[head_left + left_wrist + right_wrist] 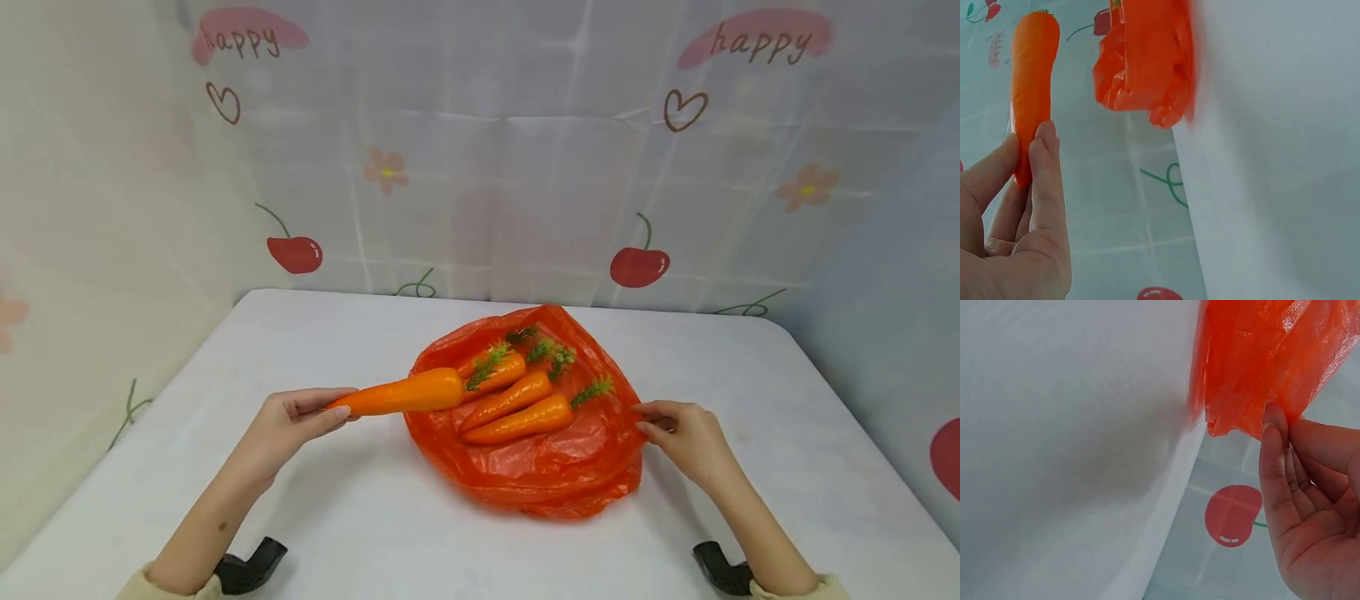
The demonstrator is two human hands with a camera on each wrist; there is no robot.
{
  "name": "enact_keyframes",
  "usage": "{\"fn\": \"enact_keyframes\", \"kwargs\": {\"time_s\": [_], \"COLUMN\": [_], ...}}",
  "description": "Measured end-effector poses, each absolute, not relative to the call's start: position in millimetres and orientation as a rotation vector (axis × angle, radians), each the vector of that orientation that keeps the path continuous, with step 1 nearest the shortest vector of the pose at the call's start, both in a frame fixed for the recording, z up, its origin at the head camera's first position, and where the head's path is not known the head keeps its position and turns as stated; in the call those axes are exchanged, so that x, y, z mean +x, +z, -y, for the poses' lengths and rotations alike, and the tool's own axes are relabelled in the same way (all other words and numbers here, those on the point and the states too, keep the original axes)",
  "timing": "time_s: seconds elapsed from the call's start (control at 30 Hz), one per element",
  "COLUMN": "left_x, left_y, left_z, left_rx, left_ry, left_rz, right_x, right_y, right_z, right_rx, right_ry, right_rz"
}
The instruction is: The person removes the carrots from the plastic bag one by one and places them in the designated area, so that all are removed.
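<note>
Cherry-printed curtain [487, 200] behind white table [360, 533]. Carrot [401, 394] raised above table, thick end over bag's rim on left-edge side. Left hand [291, 421]: fingertips and thumb closed on carrot's thin end. Red bag [532, 493] mid-table, towards far edge, mouth spread wide, more carrots [521, 422] lying inside. Right hand [688, 435]: thumb and fingertips pinching bag's rim on right-edge side. Black piece [251, 568] at each wrist.

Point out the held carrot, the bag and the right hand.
Held carrot [407, 394]: head view, middle of its orange body.
Bag [573, 458]: head view, bare inner surface.
Right hand [1315, 529]: right wrist view, palm.
</note>
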State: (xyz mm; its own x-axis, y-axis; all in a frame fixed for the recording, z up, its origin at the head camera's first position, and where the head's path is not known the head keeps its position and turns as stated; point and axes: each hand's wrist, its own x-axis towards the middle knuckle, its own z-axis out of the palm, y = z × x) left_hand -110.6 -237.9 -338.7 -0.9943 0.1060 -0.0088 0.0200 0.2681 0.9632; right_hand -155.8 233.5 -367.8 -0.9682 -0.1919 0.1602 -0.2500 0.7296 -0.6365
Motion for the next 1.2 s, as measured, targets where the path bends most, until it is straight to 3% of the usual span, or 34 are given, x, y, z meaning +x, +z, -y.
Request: {"fn": "enact_keyframes", "kwargs": {"time_s": [0.77, 1.2], "left_x": [-129.3, -153.5], "left_y": [-357.7, -380.6], "left_z": [324.9, 327.1], "left_rx": [-0.176, -0.279], "left_ry": [2.006, 1.801], "left_rz": [-2.372, -2.42], "right_x": [-157.5, -155.4], "right_y": [-366.2, -370.0], "right_z": [-232.8, -232.6], "right_rx": [0.357, 0.326], "right_ry": [1.053, 1.054], "right_rz": [2.86, 2.896]}}
